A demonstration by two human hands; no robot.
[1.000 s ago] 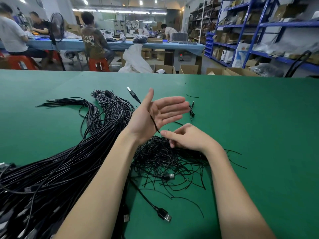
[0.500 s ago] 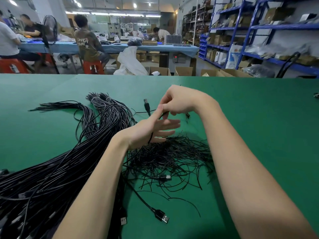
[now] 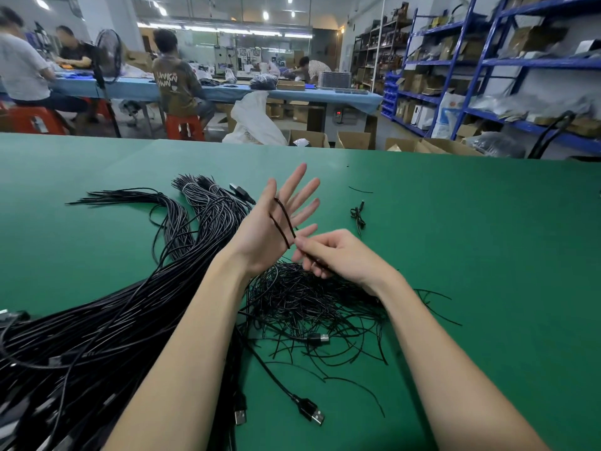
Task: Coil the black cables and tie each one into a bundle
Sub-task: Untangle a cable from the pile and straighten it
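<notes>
My left hand (image 3: 276, 219) is raised over the green table (image 3: 471, 255), palm up, fingers straight and spread. A black cable (image 3: 282, 222) runs in loops across that palm. My right hand (image 3: 338, 255) sits just right of the left wrist and pinches the same cable between thumb and fingers. A thick mass of long black cables (image 3: 107, 314) sweeps from the lower left toward the middle. Below my hands lies a heap of short black ties (image 3: 309, 304). The cable's barrel plug end (image 3: 357, 216) lies on the table to the right.
Loose USB plugs (image 3: 312, 413) lie near the front edge between my forearms. Behind the table are cardboard boxes (image 3: 354, 139), blue shelving (image 3: 487, 70) at the right, and people seated at a blue bench (image 3: 227, 91) in the back.
My right hand came back from above the left fingers to below the palm, drawing the cable with it. My left hand rose and spread its fingers; more loops lie across it.
</notes>
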